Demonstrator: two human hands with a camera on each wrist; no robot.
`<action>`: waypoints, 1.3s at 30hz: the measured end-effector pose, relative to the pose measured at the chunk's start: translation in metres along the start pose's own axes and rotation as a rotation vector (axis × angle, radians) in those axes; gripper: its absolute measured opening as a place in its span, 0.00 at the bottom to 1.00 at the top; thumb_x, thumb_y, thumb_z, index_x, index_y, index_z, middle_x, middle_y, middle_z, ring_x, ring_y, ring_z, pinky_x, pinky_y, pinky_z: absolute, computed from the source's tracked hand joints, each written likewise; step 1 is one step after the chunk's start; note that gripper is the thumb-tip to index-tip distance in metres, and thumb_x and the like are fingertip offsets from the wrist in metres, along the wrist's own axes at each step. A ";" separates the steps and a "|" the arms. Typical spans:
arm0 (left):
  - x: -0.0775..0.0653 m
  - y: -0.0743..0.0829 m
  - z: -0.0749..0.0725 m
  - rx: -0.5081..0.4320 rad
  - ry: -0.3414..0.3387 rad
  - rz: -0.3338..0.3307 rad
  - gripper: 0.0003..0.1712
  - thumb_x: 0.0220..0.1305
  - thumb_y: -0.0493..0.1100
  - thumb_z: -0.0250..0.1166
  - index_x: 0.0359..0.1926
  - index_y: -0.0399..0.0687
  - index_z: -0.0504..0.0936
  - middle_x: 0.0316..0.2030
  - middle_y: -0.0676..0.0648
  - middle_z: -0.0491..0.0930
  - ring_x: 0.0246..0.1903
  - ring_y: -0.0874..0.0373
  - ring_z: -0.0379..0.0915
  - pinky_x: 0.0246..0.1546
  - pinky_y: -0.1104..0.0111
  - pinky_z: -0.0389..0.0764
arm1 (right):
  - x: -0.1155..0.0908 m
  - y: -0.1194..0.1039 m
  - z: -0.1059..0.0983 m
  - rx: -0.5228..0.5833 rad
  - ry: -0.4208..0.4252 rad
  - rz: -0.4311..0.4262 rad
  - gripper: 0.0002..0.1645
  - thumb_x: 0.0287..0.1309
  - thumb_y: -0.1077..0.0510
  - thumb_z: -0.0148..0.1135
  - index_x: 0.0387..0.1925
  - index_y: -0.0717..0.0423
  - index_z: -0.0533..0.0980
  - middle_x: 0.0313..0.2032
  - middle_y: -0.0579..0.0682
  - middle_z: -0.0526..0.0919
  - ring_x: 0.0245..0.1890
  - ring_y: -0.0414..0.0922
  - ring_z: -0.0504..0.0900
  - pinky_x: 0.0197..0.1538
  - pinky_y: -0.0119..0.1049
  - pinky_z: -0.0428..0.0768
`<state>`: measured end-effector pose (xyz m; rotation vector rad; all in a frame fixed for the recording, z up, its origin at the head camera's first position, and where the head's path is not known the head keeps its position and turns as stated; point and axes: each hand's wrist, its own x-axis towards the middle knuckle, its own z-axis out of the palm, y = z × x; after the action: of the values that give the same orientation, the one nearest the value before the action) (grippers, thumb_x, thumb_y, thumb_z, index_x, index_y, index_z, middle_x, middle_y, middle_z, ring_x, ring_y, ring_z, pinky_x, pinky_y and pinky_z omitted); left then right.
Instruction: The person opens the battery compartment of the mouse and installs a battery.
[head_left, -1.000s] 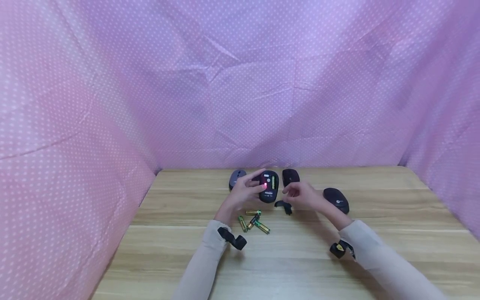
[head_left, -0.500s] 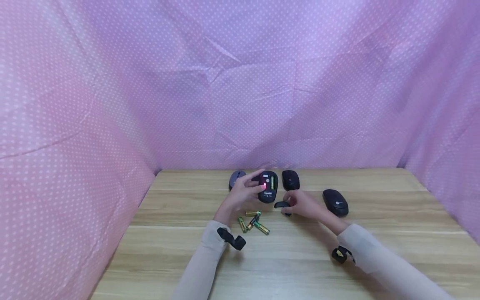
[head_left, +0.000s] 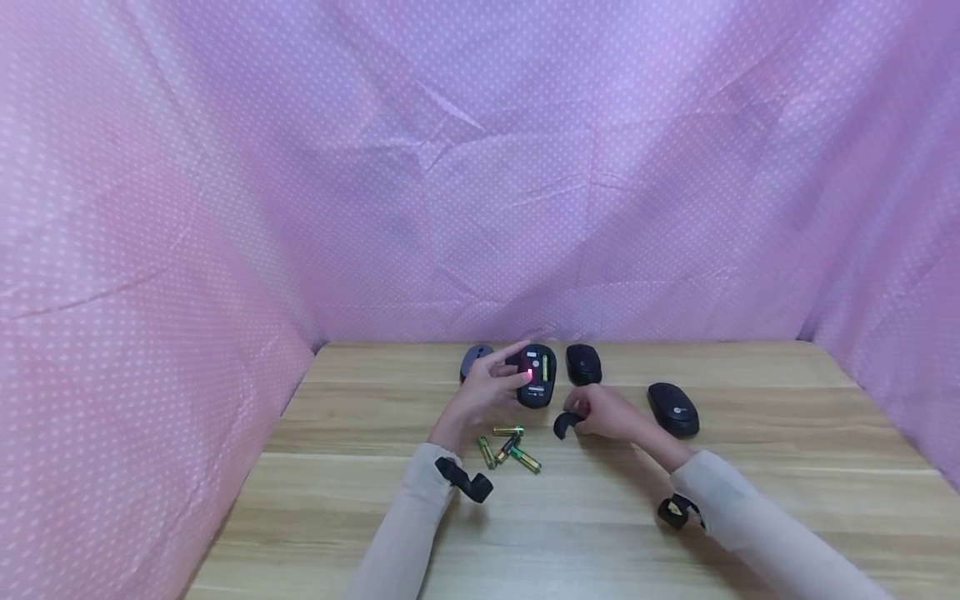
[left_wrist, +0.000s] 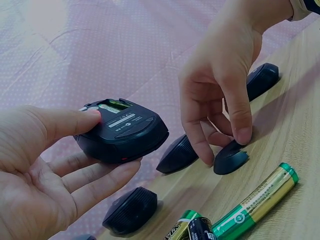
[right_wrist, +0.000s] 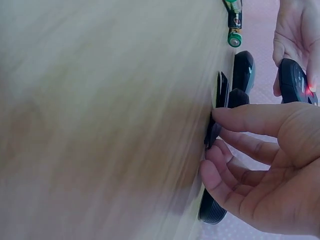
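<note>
My left hand (head_left: 483, 390) grips a black computer mouse (head_left: 537, 395) turned so its underside shows, thumb across the bottom. A gold-and-green battery (head_left: 545, 368) lies in the mouse's uncovered compartment, and a red light glows near the thumb. To the right, my right hand (head_left: 611, 412) pinches a curved black battery cover (left_wrist: 231, 161) between thumb and fingers, down close to the tabletop. The right wrist view shows the cover edge-on, with the thumb tip against it and the remaining fingers loosely curled.
Several loose batteries (head_left: 525, 460) lie in a small cluster in front of the left hand. Behind it is a grey mouse (head_left: 474, 358). One black mouse (head_left: 583, 363) sits behind the right hand, another (head_left: 673, 408) farther right. A pink dotted curtain (head_left: 480, 208) hangs behind the table.
My right hand has come down onto the battery cover, taken it between thumb and fingers and turned it. The left hand keeps the mouse in nearly the same place.
</note>
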<state>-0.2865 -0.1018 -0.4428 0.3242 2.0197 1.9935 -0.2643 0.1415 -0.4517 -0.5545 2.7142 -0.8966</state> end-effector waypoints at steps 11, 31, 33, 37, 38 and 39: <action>0.001 -0.003 -0.003 0.025 0.000 0.008 0.34 0.70 0.36 0.66 0.73 0.64 0.71 0.66 0.30 0.72 0.51 0.39 0.84 0.47 0.51 0.88 | 0.000 0.001 -0.008 0.112 -0.092 0.024 0.23 0.46 0.72 0.70 0.48 0.61 0.82 0.32 0.52 0.83 0.32 0.45 0.77 0.35 0.35 0.76; 0.005 -0.008 -0.006 0.014 0.005 0.015 0.35 0.70 0.37 0.66 0.75 0.57 0.69 0.67 0.30 0.70 0.51 0.39 0.83 0.44 0.56 0.89 | 0.011 -0.006 -0.044 0.343 0.007 -0.031 0.22 0.61 0.66 0.67 0.56 0.67 0.78 0.31 0.52 0.80 0.31 0.45 0.76 0.34 0.34 0.76; 0.005 -0.008 -0.006 0.007 0.008 0.022 0.35 0.70 0.37 0.66 0.75 0.56 0.69 0.66 0.29 0.71 0.50 0.39 0.84 0.43 0.55 0.90 | 0.012 -0.009 -0.047 0.381 0.029 -0.029 0.21 0.61 0.66 0.67 0.55 0.68 0.77 0.31 0.53 0.81 0.30 0.43 0.77 0.32 0.32 0.77; 0.006 -0.008 -0.006 -0.018 0.000 0.028 0.36 0.70 0.35 0.65 0.76 0.51 0.66 0.65 0.27 0.72 0.48 0.38 0.85 0.43 0.53 0.89 | 0.012 -0.014 -0.051 0.455 0.089 -0.012 0.22 0.62 0.66 0.66 0.56 0.70 0.74 0.34 0.56 0.83 0.30 0.40 0.79 0.33 0.32 0.78; 0.005 -0.007 -0.006 -0.024 -0.003 0.026 0.36 0.70 0.34 0.65 0.76 0.51 0.66 0.65 0.27 0.72 0.48 0.38 0.85 0.43 0.53 0.89 | 0.012 -0.015 -0.052 0.471 0.105 -0.014 0.22 0.63 0.66 0.65 0.57 0.71 0.74 0.35 0.57 0.83 0.30 0.40 0.79 0.34 0.33 0.79; 0.005 -0.007 -0.006 -0.031 -0.005 0.022 0.36 0.70 0.34 0.64 0.76 0.51 0.65 0.66 0.27 0.72 0.48 0.38 0.85 0.43 0.53 0.89 | 0.013 -0.015 -0.052 0.483 0.125 -0.009 0.23 0.64 0.66 0.65 0.58 0.71 0.73 0.35 0.57 0.84 0.31 0.39 0.79 0.34 0.33 0.80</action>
<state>-0.2935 -0.1061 -0.4499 0.3467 1.9885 2.0325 -0.2887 0.1523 -0.4029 -0.4178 2.4583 -1.5690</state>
